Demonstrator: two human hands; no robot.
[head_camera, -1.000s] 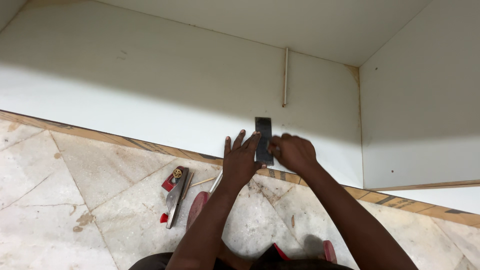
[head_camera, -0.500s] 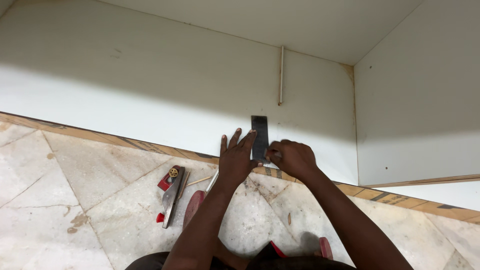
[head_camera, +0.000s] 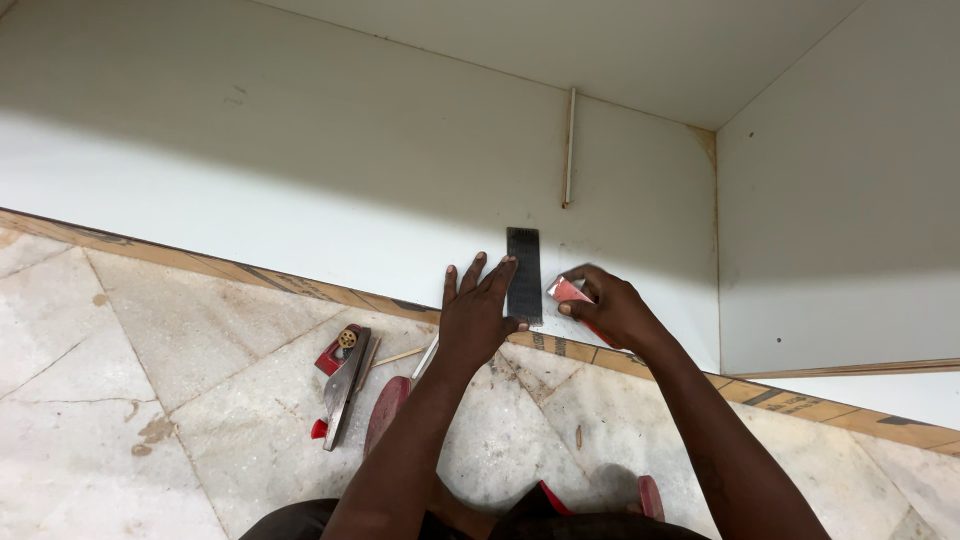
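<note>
Black rectangular strip (head_camera: 524, 275) lies pressed flat under the spread left hand (head_camera: 476, 318); right hand (head_camera: 608, 310) grips a half-hidden red object (head_camera: 567, 292).

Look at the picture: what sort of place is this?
Probably a carpentry or fit-out site indoors: white laminated boards with raw plywood edges sit on a marble floor, and a red hand plane lies beside them.

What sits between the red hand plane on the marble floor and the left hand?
In the head view, a red sandal and a thin pale stick lie between the red hand plane and the left hand.
</note>
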